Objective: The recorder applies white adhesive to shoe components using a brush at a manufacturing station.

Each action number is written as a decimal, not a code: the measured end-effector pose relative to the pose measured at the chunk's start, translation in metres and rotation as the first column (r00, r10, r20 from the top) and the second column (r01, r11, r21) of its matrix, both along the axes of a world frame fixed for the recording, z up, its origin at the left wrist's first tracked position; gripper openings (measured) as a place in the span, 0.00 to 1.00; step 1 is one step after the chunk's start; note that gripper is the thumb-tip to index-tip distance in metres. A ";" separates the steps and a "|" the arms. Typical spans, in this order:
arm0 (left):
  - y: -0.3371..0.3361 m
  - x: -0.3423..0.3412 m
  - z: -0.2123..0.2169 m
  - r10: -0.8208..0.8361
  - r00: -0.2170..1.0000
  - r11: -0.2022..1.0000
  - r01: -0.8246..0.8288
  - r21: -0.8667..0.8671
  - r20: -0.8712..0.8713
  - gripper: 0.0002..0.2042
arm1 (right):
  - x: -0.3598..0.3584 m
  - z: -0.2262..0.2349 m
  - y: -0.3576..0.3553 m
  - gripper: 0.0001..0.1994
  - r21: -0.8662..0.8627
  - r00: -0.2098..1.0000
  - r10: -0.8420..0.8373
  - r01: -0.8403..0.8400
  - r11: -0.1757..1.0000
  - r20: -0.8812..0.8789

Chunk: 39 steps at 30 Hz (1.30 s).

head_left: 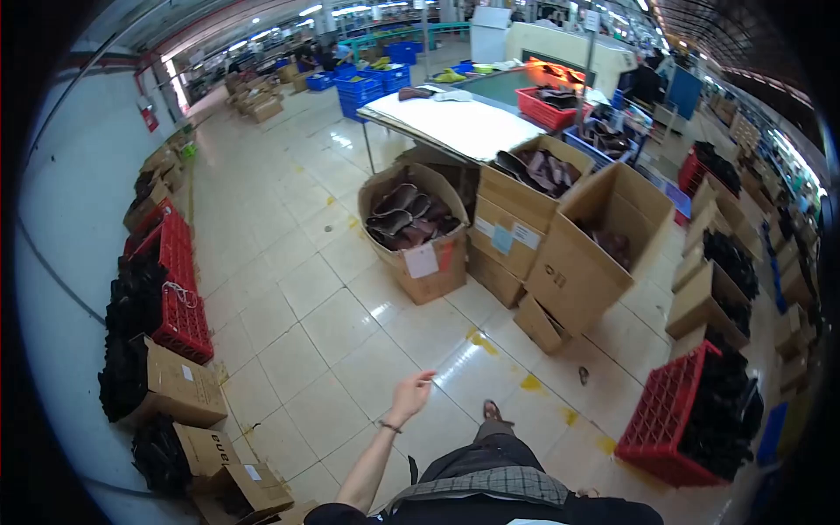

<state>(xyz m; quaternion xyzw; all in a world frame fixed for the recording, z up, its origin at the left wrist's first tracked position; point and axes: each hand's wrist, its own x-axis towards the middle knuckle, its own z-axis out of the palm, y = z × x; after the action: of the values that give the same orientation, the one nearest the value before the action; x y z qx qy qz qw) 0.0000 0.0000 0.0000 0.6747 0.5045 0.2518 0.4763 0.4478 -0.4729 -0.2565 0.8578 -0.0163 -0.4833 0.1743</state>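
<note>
We see the left hand (pixel 411 395) raised over the tiled floor (pixel 324 350), fingers loosely curled and holding nothing. The nearest cardboard box (pixel 426 262) of dark shoe pieces stands well ahead. The right hand stays hidden.

Open tiled floor (pixel 306 332) ahead of left hand (pixel 409 398), free to pass. Blocked beyond by brown cardboard boxes of dark shoe parts (pixel 418 229); flanked by red plastic crates (pixel 179 289) left, red crate (pixel 665 420) right.

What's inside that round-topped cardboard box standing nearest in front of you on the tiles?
The cardboard box is heaped with dark, flat, curved pieces, brown and grey. Only the top layer shows; anything beneath is covered.
</note>
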 end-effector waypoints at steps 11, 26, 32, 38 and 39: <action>0.157 -0.064 -0.058 0.240 0.970 0.941 -0.242 -0.235 -0.041 0.17 | 0.002 0.036 0.556 0.18 0.372 0.744 0.665 -0.601 0.707 -0.060; 0.557 -0.375 -0.099 0.716 0.697 0.680 -0.707 -0.194 -0.029 0.19 | -0.388 0.229 1.273 0.18 0.930 0.061 0.962 -0.278 -0.240 0.267; 0.889 -0.423 -0.012 0.332 0.940 0.930 -0.341 -0.135 -0.082 0.22 | -0.401 0.183 1.389 0.23 0.863 0.387 0.887 -0.504 -0.026 0.253; 1.062 -0.506 -0.104 0.394 0.894 0.844 -0.443 -0.301 -0.213 0.23 | -0.452 0.171 1.598 0.23 0.847 0.402 0.874 -0.531 -0.019 0.272; 1.081 -0.515 -0.110 0.424 0.878 0.827 -0.476 -0.300 -0.222 0.23 | -0.464 0.180 1.641 0.22 0.840 0.459 0.858 -0.538 0.063 0.230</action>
<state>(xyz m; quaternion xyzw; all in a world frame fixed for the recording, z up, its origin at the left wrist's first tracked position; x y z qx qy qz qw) -0.5146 1.0807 -0.1097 0.4585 0.7191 0.2144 0.4761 -0.0160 1.1678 -0.0767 0.6184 0.6697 -0.4089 -0.0439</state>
